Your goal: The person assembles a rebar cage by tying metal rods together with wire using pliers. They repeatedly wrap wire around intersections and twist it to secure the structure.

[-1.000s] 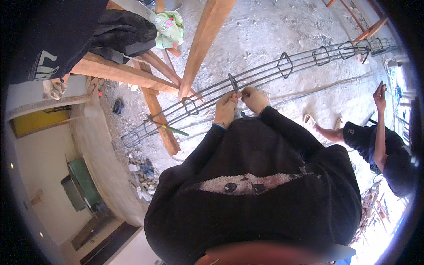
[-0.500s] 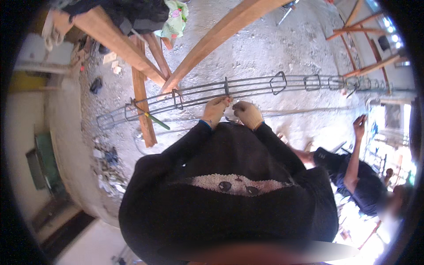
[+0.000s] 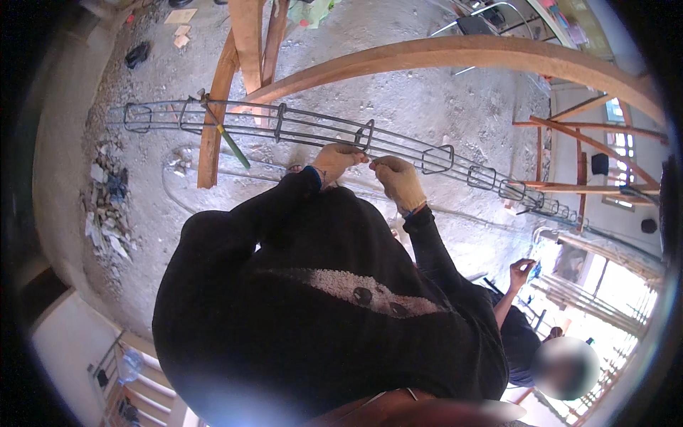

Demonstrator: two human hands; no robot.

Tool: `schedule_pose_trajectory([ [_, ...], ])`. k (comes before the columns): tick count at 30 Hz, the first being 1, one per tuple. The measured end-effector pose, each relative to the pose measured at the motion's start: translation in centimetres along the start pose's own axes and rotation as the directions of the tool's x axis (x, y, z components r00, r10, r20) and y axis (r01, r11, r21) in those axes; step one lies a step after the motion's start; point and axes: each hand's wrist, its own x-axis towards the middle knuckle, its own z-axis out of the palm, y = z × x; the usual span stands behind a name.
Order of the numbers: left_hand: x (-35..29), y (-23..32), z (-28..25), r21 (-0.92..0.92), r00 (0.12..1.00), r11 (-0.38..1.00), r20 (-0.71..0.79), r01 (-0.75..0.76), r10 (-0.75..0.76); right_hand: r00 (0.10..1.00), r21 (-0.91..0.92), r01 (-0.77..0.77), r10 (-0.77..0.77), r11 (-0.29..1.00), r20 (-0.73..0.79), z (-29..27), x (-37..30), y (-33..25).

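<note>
A long rebar cage (image 3: 321,133) of thin steel bars and bent stirrups runs across in front of me, slanting down to the right. My left hand (image 3: 337,162), in a cream knit glove with bare fingertips, is pinched close below a stirrup (image 3: 366,134). Beside it, my gloved right hand (image 3: 400,183) has its fingers pressed together, the tips nearly meeting the left ones. Whatever lies between the fingertips is too small to make out. A hooked tool with a green and yellow handle (image 3: 235,147) hangs on the cage to the left.
Wooden props (image 3: 210,153) stand under and behind the cage, and a long timber beam (image 3: 441,53) arches beyond it. Rubble (image 3: 107,206) lies along the left wall. A co-worker's raised arm (image 3: 514,285) is at the lower right. A folding chair (image 3: 484,23) stands at the back.
My view has turned, so the cage now slants down to the right and the co-worker sits lower. Both hands stay near the same stirrup, fingertips close together.
</note>
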Motion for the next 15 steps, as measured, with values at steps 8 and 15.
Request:
schedule_pose_trajectory([
  [8,0.1,-0.9,-0.1,0.072,0.996,0.993,-0.014,-0.090,0.091,0.992,-0.411,0.064,-0.103,0.909,-0.072,1.3,-0.9,-1.0],
  [15,1.1,-1.6,-0.9,-0.048,0.981,0.983,0.078,-0.175,0.178,0.984,-0.278,0.153,-0.173,0.948,-0.048,1.9,-0.9,-0.1],
])
